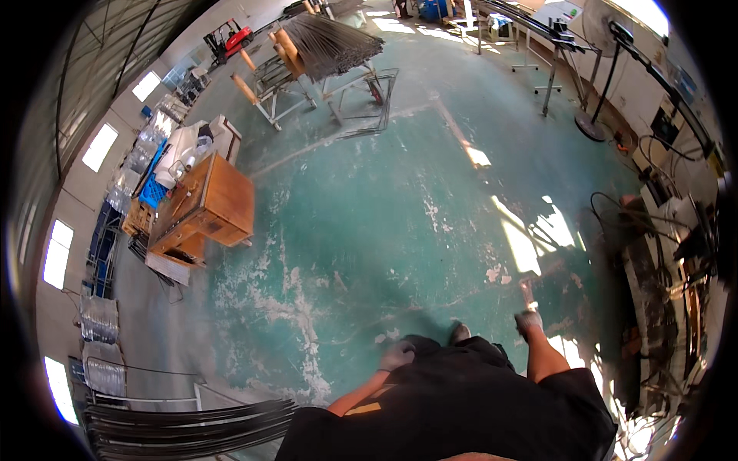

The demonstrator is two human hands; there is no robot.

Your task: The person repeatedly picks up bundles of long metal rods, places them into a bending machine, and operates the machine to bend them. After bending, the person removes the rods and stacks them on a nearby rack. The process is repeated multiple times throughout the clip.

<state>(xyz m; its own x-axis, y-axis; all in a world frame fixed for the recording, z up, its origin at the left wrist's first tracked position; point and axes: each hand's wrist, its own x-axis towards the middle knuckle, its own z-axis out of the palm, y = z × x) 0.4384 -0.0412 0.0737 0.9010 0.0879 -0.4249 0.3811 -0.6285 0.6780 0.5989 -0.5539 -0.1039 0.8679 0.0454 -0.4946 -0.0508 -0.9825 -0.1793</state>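
A large workshop with a worn green floor spreads out below, its paint scraped pale in patches and crossed by bright sunlight on the right. The person, in a black shirt, stands at the lower edge with both arms lowered. The left hand, in what looks like a pale glove, is close against the dark trousers; its fingers seem partly curled, though I cannot tell whether they pinch anything. The right hand, also apparently gloved, hangs out to the side over the floor (too small and blurred to tell if its fingers are spread or pressed together). Nearest the left hand, yet apart from it, long dark rods lie in a bundle at the lower left, beside a pale metal frame. To the right of the right hand, well apart, is cluttered machinery with cables. Farther off on the left is a brown tabletop near a blue crate; beyond are a rack of more rods, a red forklift and, at the upper right, a standing fan
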